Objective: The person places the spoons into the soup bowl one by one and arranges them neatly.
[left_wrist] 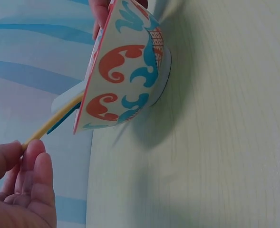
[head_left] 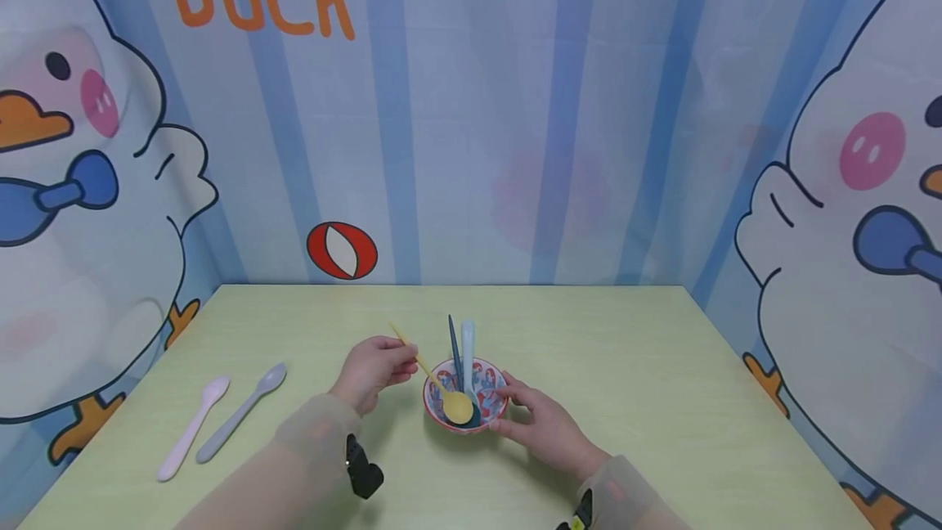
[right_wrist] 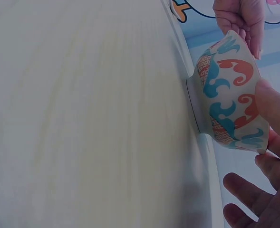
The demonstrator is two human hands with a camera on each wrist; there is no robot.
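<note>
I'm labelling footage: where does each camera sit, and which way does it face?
Head: on the head, facing forward and down at the table and bowl; left hand, right hand and sleeves show.
Left wrist: worn there, facing yellow spoon and bowl; left hand at lower left, right hand partly at top.
Right wrist: worn there, facing the bowl's side; right hand at right, left hand at top.
Both wrist views share the bowl's outside.

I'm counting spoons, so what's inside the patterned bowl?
The bowl holds a yellow spoon, a pale blue spoon and a dark blue spoon. The yellow spoon's head hides whatever lies beneath it.
</note>
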